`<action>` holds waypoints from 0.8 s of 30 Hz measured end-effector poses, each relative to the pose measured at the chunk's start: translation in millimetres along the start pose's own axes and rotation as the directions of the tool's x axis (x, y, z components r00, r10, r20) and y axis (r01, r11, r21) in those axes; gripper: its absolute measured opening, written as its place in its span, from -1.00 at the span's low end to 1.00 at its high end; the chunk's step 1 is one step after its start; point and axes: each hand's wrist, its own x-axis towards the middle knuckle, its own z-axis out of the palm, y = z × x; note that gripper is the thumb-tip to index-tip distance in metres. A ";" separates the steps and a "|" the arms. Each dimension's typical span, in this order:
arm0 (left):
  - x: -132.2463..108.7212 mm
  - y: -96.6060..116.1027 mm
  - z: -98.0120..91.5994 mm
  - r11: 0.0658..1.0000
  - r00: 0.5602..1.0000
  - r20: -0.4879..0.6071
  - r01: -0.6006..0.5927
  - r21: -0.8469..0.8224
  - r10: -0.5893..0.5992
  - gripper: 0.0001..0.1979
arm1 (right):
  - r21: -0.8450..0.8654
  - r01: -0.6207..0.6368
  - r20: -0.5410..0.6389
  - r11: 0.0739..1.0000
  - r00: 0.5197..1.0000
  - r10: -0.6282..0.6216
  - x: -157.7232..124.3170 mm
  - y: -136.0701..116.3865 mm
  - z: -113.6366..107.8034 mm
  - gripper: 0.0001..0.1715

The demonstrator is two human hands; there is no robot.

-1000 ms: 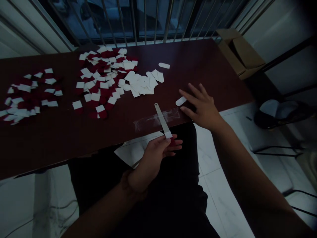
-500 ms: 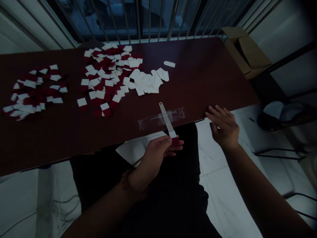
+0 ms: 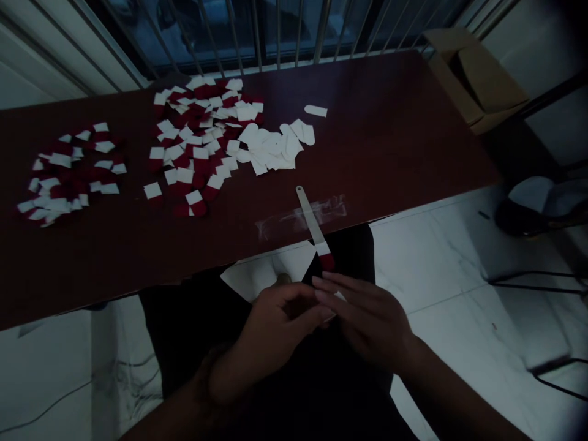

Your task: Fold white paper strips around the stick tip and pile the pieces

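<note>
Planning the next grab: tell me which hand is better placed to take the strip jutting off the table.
Right, likely. The right hand has fingertips just below the strip, at its red end; the left hand sits lower, beside it.

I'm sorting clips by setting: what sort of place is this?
Probably a room at home used for hand piecework: a dark red table under a barred window, heaps of red-and-white paper pieces, a tiled floor.
</note>
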 end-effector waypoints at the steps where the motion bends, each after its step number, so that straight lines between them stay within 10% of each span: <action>1: -1.0 1.5 0.0 1.000 1.000 -0.005 0.015 0.027 -0.014 -0.78 | 0.035 0.000 0.027 0.999 1.000 0.000 -0.1 -1.9 0.0 -0.04; 6: -2.9 7.3 -4.8 0.986 0.999 -0.023 -0.042 0.159 0.046 -0.81 | 0.168 -0.184 -0.135 0.968 0.969 0.208 1.7 -5.1 -3.0 -0.15; 9: 0.8 16.8 -11.8 0.983 0.981 -0.136 -0.122 0.135 0.141 -0.87 | 0.325 -0.494 -0.351 0.806 0.729 0.588 9.3 8.6 -0.6 -0.58; 14: 28.1 41.7 -23.8 0.903 0.840 -0.360 -0.308 0.300 0.406 -0.88 | 0.613 -0.678 0.049 0.405 0.545 0.837 33.7 36.0 8.9 -0.72; 17: 49.7 53.1 -24.6 0.836 0.761 -0.390 -0.352 0.421 0.518 -0.83 | 0.702 -0.674 0.226 0.230 0.517 0.826 45.7 37.4 15.4 -0.67; 24: 71.7 57.4 -15.9 0.745 0.824 -0.214 -0.323 0.583 0.524 -0.82 | 0.753 -0.635 0.307 0.169 0.567 0.765 56.7 27.9 15.9 -0.66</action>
